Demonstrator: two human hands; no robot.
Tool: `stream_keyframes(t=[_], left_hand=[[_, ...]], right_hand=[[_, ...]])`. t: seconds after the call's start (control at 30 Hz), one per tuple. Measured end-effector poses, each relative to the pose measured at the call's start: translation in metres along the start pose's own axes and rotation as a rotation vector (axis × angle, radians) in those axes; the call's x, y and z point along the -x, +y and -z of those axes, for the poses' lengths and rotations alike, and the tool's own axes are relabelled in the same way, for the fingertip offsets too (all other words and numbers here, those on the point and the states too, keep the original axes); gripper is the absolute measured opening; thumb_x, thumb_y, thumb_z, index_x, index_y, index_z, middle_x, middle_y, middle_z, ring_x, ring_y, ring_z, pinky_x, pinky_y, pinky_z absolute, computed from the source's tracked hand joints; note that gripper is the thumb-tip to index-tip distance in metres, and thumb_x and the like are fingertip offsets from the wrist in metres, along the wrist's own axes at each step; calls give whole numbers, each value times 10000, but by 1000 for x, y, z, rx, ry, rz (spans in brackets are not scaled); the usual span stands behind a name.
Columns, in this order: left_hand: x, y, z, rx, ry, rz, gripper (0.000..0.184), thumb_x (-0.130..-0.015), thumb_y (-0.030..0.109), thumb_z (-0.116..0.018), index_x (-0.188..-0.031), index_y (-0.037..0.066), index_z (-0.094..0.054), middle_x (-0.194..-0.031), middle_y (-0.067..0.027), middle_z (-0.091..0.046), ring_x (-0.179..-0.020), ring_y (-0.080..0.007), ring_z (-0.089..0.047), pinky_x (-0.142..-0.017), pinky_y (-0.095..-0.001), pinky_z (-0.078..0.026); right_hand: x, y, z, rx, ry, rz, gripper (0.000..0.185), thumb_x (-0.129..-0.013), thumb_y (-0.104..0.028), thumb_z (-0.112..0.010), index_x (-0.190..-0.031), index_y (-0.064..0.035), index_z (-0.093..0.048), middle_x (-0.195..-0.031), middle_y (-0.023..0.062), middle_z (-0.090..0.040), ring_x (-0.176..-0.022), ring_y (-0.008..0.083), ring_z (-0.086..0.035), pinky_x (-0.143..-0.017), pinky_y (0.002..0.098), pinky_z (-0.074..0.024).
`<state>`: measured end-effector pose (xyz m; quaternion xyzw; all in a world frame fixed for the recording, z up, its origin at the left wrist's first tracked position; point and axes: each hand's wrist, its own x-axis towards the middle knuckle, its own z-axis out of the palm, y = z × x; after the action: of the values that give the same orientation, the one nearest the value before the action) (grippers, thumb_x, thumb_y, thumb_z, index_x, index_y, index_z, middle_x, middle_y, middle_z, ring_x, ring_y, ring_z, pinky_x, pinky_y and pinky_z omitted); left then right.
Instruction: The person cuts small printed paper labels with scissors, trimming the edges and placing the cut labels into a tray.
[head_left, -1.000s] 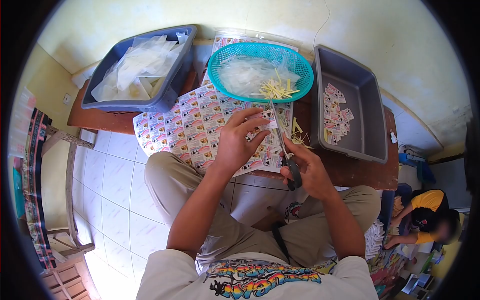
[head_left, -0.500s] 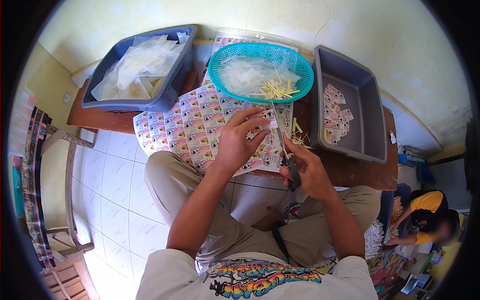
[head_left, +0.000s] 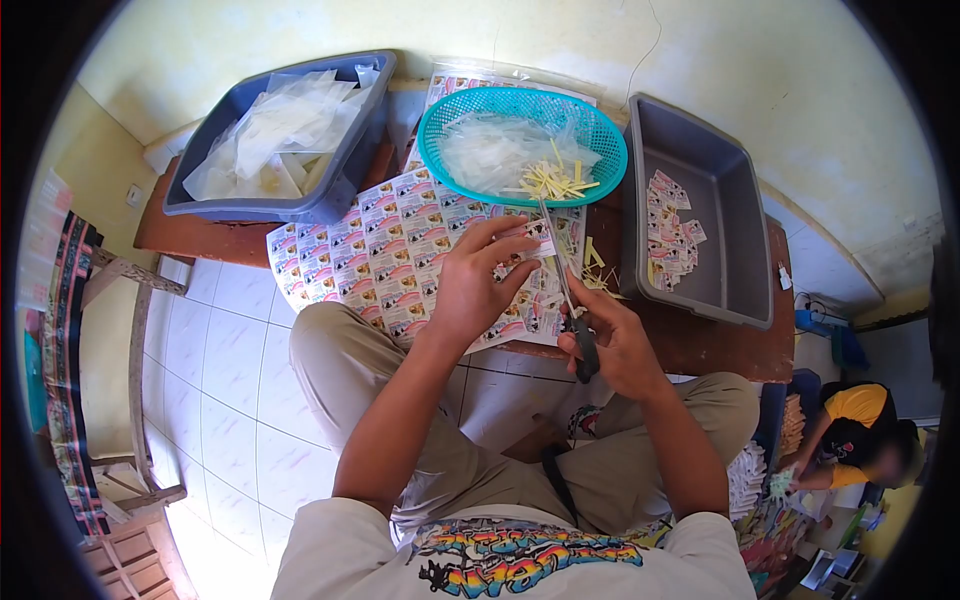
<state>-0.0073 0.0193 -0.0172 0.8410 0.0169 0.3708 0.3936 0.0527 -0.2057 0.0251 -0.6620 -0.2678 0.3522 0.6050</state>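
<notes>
My left hand [head_left: 480, 275] pinches a small printed label [head_left: 537, 236] between its fingers, above the sheet of printed labels [head_left: 375, 245]. In my right hand [head_left: 615, 340] are black-handled scissors [head_left: 587, 352], their blades pointing away from me along the right side of the label. Just beyond the blade tips is a teal basket [head_left: 440, 178] holding clear plastic pieces [head_left: 500, 150] and thin yellow strips [head_left: 560, 180]. More pale offcuts [head_left: 597, 270] lie by the scissors.
A blue-grey tub [head_left: 250, 208] with plastic sheets stands at the left. At the right, a grey tub [head_left: 720, 240] holds cut labels [head_left: 670, 235]. Both rest on a brown wooden table [head_left: 700, 348]. A person in a yellow and black shirt [head_left: 857, 405] is at the lower right.
My hands, the label and the scissors have hardly moved. At the lower right, the other person's arms have shifted, and a pale green item now shows at their hands.
</notes>
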Motion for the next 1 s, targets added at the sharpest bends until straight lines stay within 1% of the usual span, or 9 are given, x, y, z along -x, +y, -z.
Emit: stream_keyframes(t=[0.17,0.23,0.67,0.8,0.87,0.9,0.97,1.0], left_hand=[[0,0,-1,0,-1,-2,315,-791,55,-892,-1091,105,-806,-1264,-112,-732,-1139,-303,-720,-935,-401,-604],[0,0,-2,18,15,-10,306,-771,44,-889,-1059,86,-794,-1223,-122,-730,-1111,-331,-709,-933,-428,-591],[0,0,0,9,4,-3,283,-774,37,-881,-1038,78,-789,-1227,-125,-728,-1108,-333,-705,-907,-429,-598],[1,-1,0,5,-2,-4,286,-775,36,-881,-1042,77,-786,-1238,-128,-725,-1109,-329,-705,-892,-422,-606],[1,-1,1,1,-3,-11,293,-776,37,-881,-1049,78,-784,-1240,-129,-725,-1112,-329,-705,-889,-420,-608],[1,-1,1,8,-11,-6,317,-778,38,-881,-1075,76,-777,-1248,-130,-723,-1115,-332,-705,-885,-416,-610],[1,1,2,16,-21,-1,342,-780,40,-882,-1101,73,-770,-1255,-131,-721,-1118,-335,-705,-881,-413,-612],[0,4,3,34,-24,25,368,-790,47,-884,-1137,78,-768,-1258,-122,-725,-1126,-324,-714,-905,-407,-609]], right_hand=[[0,1,-1,26,5,17,806,-904,-62,-838,-1606,-49,-442,-1197,84,-562,-871,102,-648,-620,253,-620],[-1,2,-1,43,10,18,803,-903,-61,-839,-1603,-48,-446,-1190,82,-565,-865,100,-648,-617,254,-622],[-1,0,2,83,41,-3,765,-899,-78,-845,-1571,-21,-485,-1136,79,-580,-823,90,-643,-613,267,-641],[-1,0,3,123,44,-8,762,-895,-99,-856,-1561,-11,-497,-1099,82,-595,-806,87,-643,-611,260,-623],[-1,3,6,263,50,-24,802,-871,-189,-887,-1556,-13,-510,-1069,99,-612,-796,111,-647,-673,295,-604],[-2,6,8,264,51,-23,802,-871,-189,-887,-1556,-13,-510,-1069,99,-612,-796,111,-647,-673,295,-604],[-4,11,11,427,56,-22,858,-825,-280,-914,-1552,-33,-530,-1067,131,-628,-804,180,-653,-781,348,-579],[-4,10,11,427,58,-22,858,-825,-280,-914,-1552,-33,-530,-1067,131,-628,-804,180,-653,-781,348,-579]])
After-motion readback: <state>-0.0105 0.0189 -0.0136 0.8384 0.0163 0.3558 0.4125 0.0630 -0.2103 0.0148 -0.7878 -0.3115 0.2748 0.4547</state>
